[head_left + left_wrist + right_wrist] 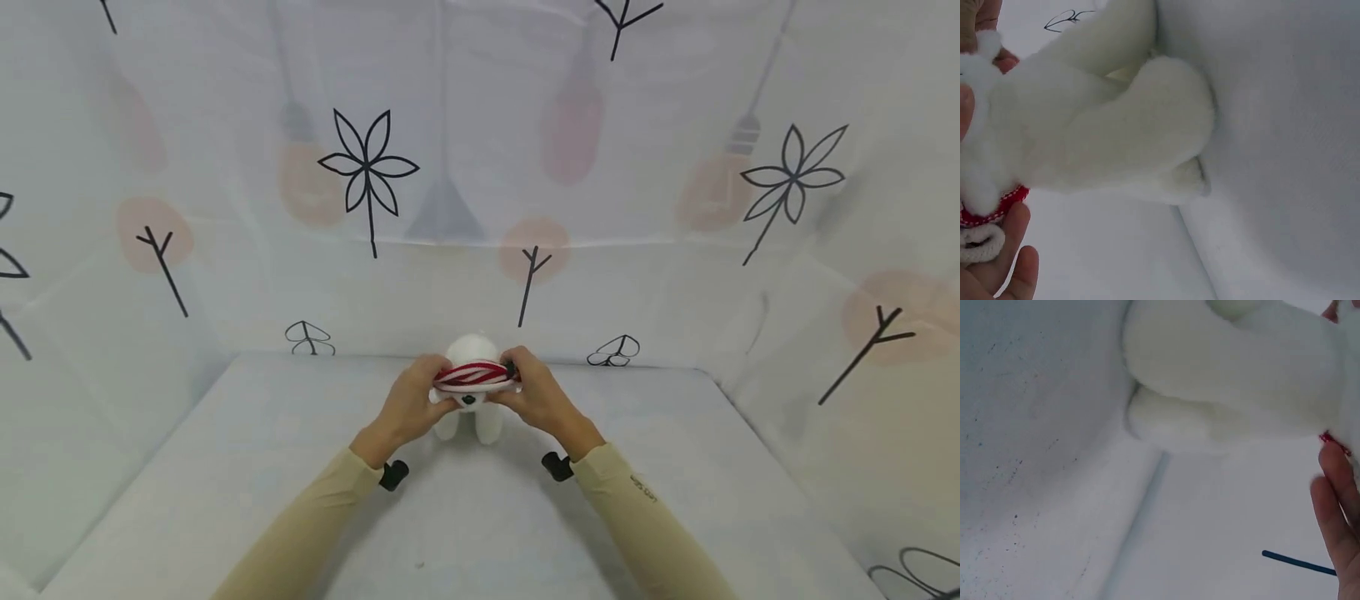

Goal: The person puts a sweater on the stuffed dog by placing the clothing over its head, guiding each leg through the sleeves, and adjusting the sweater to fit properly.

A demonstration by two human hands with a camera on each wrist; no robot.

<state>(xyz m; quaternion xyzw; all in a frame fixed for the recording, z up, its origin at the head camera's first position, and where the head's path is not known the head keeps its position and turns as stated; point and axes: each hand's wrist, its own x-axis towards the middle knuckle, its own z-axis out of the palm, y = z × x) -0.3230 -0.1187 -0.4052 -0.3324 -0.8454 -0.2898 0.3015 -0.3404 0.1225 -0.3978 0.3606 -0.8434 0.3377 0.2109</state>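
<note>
1. We see a white plush toy (1104,119) standing upright on its legs, just toward 6 o'clock from the middle of the head view.
2. Across the front of its head we find a red-and-white knit band (476,377), with the white crown rising above at 12 o'clock and a dark nose (468,400) just below at 6.
3. At 9 o'clock of the toy, our left hand (415,402) grips the band's end, thumb at the face and fingers bent behind.
4. At 3 o'clock, our right hand (537,393) pinches the other end in the same way, so neither of our hands is spread wide.
5. In the left wrist view, a looped white cord (985,244) lies against our left fingers, toward 8 o'clock.
6. Under the toy's feet we have a white counter (465,533).
7. Beige sleeves (645,521) cover our forearms at 8 and 4 o'clock, black devices (557,467) beside the wrists.
8. Behind, a pale backdrop (465,287) shows printed flowers at 11 and 2 o'clock.
</note>
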